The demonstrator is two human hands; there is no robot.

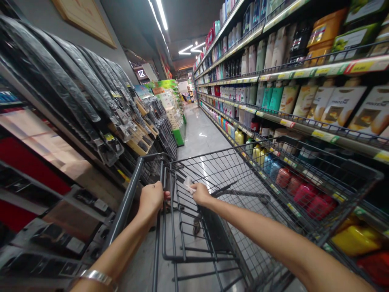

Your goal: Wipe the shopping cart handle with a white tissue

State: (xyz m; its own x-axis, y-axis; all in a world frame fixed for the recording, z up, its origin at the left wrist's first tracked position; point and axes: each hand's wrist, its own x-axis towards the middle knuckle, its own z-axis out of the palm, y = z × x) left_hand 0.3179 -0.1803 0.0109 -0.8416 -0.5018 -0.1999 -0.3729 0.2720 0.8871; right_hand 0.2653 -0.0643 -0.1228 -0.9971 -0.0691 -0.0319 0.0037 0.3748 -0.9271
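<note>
A dark grey wire shopping cart [209,258] stands tilted across my view. My left hand [151,199] is closed around an upright bar at the cart's near end, just right of the thick handle [126,202]; some fingertips show past the bar. Over the cart's basket, my right hand [201,194] is closed with a small crumpled white piece [188,184], like tissue or paper, between thumb and fingers. A silver band [96,277] circles my left wrist. Through the wire mesh I see the grey floor and a caster wheel [196,227].
Shelves of shampoo bottles [340,101] and other toiletries line the right side, close to the cart. Packaged black goods [82,81] hang on a rack at left. Farther on stands a green-based display [178,136]. A shiny grey aisle floor [194,129] runs ahead.
</note>
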